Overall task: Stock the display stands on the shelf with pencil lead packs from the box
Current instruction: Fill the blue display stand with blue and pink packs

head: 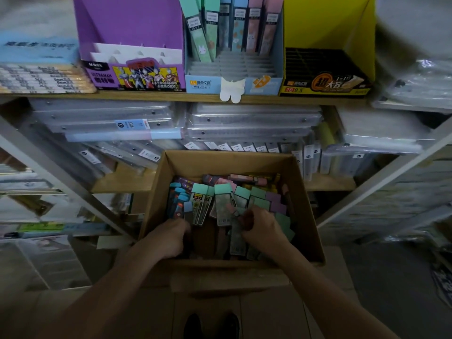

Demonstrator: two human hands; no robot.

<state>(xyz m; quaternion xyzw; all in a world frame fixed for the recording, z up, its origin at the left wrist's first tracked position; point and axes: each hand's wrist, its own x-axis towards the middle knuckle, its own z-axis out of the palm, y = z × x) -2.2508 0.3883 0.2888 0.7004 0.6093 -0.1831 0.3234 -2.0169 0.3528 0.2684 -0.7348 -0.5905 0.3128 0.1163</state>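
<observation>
Dim shop shelving is filling my view. My left hand (168, 237) is reaching into the near left corner of the box (304, 192), its fingers buried among the packs (222, 204), so I cannot tell its grip. My right hand (261, 228) is curling its fingers round packs nearer the right wall. Above, along the shelf (146, 96) edge, the purple stand (132, 28), blue stand (276, 79) and yellow stand (327, 20) are sitting side by side.

You have: box (156, 192) matt brown cardboard | packs (222, 206) glossy plastic | stands (129, 20) printed card, light sheen | shelf (146, 96) smooth pale wood | folders (244, 118) under it clear shiny plastic | posts (49, 170) pale matt metal
</observation>
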